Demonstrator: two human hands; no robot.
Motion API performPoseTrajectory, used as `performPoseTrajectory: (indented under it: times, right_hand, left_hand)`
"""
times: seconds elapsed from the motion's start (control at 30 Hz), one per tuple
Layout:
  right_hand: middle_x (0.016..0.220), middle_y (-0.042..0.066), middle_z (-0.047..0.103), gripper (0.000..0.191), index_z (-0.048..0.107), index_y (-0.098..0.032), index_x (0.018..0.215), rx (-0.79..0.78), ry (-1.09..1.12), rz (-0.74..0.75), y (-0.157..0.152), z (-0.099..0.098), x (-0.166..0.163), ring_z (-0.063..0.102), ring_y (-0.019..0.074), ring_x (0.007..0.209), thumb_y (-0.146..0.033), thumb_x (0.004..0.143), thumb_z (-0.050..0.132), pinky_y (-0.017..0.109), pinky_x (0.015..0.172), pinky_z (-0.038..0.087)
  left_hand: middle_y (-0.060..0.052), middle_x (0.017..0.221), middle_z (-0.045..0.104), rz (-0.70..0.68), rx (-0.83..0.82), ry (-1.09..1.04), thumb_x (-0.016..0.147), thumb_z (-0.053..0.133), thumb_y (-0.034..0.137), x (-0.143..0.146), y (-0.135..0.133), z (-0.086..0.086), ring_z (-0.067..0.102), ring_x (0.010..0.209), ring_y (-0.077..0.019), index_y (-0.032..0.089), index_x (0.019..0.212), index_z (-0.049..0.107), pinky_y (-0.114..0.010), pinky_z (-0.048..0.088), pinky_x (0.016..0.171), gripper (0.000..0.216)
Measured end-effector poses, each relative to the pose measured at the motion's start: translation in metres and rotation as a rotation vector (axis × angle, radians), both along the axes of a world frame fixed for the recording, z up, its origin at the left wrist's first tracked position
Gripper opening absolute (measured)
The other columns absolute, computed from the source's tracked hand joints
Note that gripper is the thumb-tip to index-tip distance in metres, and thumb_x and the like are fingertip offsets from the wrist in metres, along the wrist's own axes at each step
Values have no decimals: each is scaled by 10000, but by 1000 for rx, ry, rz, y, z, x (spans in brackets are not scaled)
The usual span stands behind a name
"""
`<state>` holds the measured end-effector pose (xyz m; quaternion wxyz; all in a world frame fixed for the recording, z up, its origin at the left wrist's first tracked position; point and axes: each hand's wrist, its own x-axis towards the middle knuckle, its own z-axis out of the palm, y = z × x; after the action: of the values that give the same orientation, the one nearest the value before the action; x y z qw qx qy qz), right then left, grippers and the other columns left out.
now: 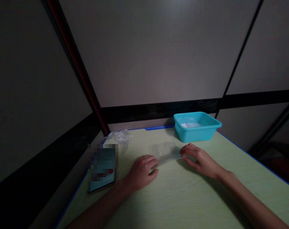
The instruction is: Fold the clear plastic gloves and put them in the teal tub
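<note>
A small clear plastic bag [164, 151] lies flat on the pale green table [182, 197], between my two hands. My left hand [142, 171] rests on the table with its fingers curled, pinching the bag's near left edge. My right hand [199, 159] pinches the bag's right edge with thumb and fingertips, its other fingers slightly bent. Both forearms reach in from the bottom of the view.
A turquoise plastic tub [195, 126] with something white inside stands at the table's far right. A crumpled clear plastic wrap [120, 137] lies at the far left corner. A phone [102, 170] lies at the left edge. Dark wall panels surround the table.
</note>
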<state>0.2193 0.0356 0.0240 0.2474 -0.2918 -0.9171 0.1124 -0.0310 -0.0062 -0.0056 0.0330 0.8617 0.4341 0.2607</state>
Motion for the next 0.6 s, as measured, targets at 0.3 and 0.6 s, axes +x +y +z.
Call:
performPoseTrajectory:
  times: [0.3,0.6]
  right_hand:
    - [714,8,531,198,462,-177,774,-317,186,-97,-2,0,-1,492,137,654,-311,866,350,238,573,383]
    - [582,-51,487,223,399,-188,790,-797,501,17,-5,2,-9,511,98,498,-406,824,435,207,470,386]
  left_hand:
    - [-21,753,594,56,-189,-389,756,435,184,-3,6,2,556,737,-147,169,705,516,-243,419,691,96]
    - [69,519,464,-3,-656,-878,749,448,398,0,6,9,476,377,-88,193,716,365,-175,354,364,224]
